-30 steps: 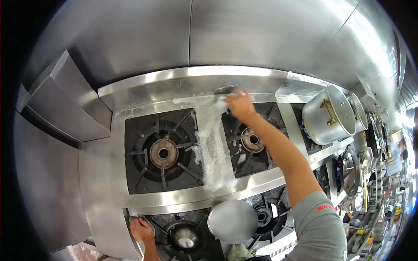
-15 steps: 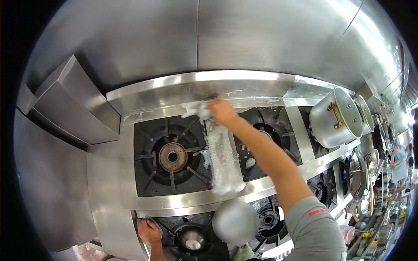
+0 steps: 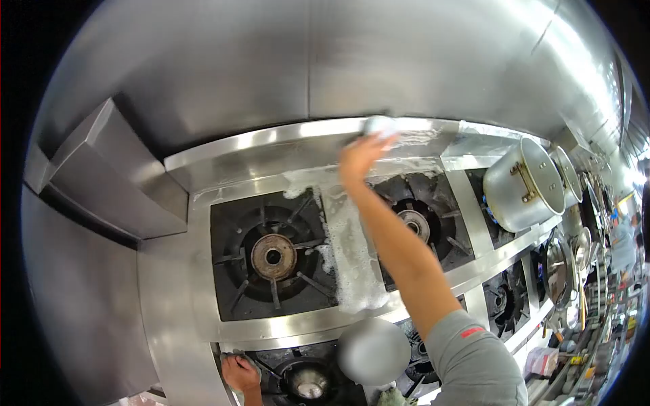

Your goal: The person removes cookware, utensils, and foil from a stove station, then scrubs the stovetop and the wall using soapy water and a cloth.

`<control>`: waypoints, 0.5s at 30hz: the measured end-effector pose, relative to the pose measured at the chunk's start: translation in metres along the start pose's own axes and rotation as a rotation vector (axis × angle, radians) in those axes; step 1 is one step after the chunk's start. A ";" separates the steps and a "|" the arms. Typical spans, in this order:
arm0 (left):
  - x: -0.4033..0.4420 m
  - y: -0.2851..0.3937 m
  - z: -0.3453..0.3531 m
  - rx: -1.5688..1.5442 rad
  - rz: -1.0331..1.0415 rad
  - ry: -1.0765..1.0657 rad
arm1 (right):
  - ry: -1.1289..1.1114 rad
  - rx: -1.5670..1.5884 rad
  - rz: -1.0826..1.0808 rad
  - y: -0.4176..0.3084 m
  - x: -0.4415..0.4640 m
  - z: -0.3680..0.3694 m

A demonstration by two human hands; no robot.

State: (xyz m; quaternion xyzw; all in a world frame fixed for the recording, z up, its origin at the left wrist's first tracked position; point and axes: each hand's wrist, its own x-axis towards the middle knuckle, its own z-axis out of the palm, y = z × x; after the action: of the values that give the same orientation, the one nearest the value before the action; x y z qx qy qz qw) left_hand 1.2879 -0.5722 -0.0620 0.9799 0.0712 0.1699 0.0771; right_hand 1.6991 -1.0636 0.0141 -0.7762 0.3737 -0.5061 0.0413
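My right hand [image 3: 362, 159] is closed around a pale, foamy scrubbing pad [image 3: 380, 126], blurred by motion. It presses the pad against the top of the steel back ledge [image 3: 271, 139] of the stove. White suds streak the ledge beside it and cover the steel strip [image 3: 349, 237] between two burners. At the front left, my left hand [image 3: 241, 372] is curled over a grey-green cloth [image 3: 233, 353] at the stove's edge. A small ladle-like metal bowl [image 3: 309, 383] lies over the front burner next to it.
A round metal bowl [image 3: 374, 352] sits at the front middle. Left of the suds is a back burner [image 3: 273, 257] with black grates. A large pot [image 3: 521, 186] stands at right, a flame beneath it. Pans, utensils and another person [image 3: 623, 247] are farther right.
My right hand has moved up and to the right with the pad, from the strip behind the burners to the ledge top. Fresh suds streak the ledge. My left hand stays at the front left.
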 end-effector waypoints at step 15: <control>0.002 0.004 -0.004 0.032 -0.025 -0.029 | -0.425 -0.007 -0.074 0.028 0.000 -0.067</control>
State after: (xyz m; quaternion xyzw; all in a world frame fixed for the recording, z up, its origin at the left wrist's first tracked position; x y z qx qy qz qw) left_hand 1.2891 -0.5756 -0.0566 0.9824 0.0850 0.1536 0.0643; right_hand 1.6294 -1.0627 0.0334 -0.8788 0.3296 -0.3309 0.0977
